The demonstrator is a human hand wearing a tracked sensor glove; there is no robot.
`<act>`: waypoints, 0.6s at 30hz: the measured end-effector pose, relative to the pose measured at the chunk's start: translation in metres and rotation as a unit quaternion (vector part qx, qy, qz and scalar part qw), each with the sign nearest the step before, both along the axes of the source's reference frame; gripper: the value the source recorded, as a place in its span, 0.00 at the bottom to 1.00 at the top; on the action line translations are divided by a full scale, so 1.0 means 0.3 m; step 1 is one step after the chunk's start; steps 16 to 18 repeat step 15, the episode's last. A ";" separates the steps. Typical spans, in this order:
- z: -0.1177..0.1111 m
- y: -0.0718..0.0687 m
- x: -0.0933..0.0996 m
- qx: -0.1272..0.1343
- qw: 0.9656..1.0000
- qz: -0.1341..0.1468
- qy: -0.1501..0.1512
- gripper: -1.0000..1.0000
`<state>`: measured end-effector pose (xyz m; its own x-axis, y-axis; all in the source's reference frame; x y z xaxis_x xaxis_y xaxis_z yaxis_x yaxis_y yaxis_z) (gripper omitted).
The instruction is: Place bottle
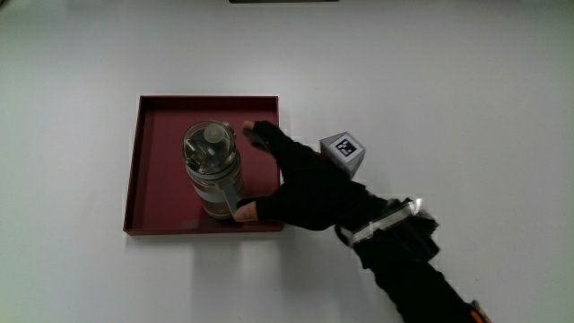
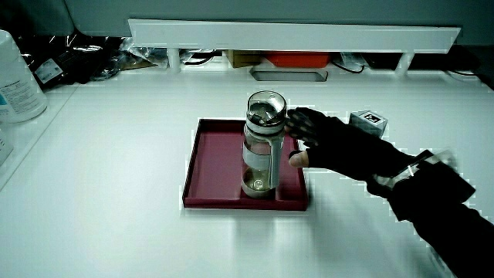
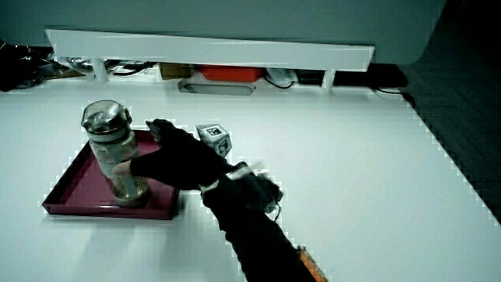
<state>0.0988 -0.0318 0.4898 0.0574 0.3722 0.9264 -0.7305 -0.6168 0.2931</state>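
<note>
A white table [image 1: 466, 81] fills the main view, and in both side views a low white partition [image 2: 293, 35] runs along its edge farthest from the person, with cables and an orange box under it.

The bottle [image 1: 213, 170] stands upright in a shallow dark-red tray [image 1: 161, 117], in the part of the tray nearer the person. It is clear, with a pale band around its middle, a round silvery lid with a knob, and a grey strap running down its side; a little dark matter sits at its base in a side view [image 2: 260, 184]. In both side views it rises well above the tray's low rim.

The hand [image 1: 309, 184] lies just beside the bottle, partly over the tray's rim. Its fingers [image 1: 263, 135] are spread and reach toward the lid, while the thumb touches the bottle's lower part at the strap; they look loose around it, not clamped, and whether the fingertips touch the bottle I cannot tell. The patterned cube [image 1: 343, 151] sits on the hand's back. The forearm [image 1: 421, 274] runs toward the person.

In a side view a white container [image 2: 17, 77] stands at the table's edge, well apart from the tray.
</note>
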 end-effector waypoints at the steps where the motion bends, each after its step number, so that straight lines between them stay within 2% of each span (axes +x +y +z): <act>1: -0.012 -0.006 0.016 0.007 1.000 -0.002 0.006 0.00; 3: -0.036 -0.017 0.047 0.022 1.000 -0.005 0.018 0.00; 4: -0.053 -0.020 0.062 0.029 0.999 -0.010 0.039 0.00; 5: -0.072 -0.022 0.073 0.029 0.999 -0.013 0.036 0.00; 7: -0.099 -0.030 0.098 0.044 0.998 -0.014 0.050 0.00; 11: -0.157 -0.042 0.140 0.073 0.996 -0.012 0.056 0.00; 13: -0.177 -0.051 0.156 0.106 0.991 -0.014 0.076 0.00; 18: -0.191 -0.052 0.164 0.109 0.991 -0.014 0.075 0.00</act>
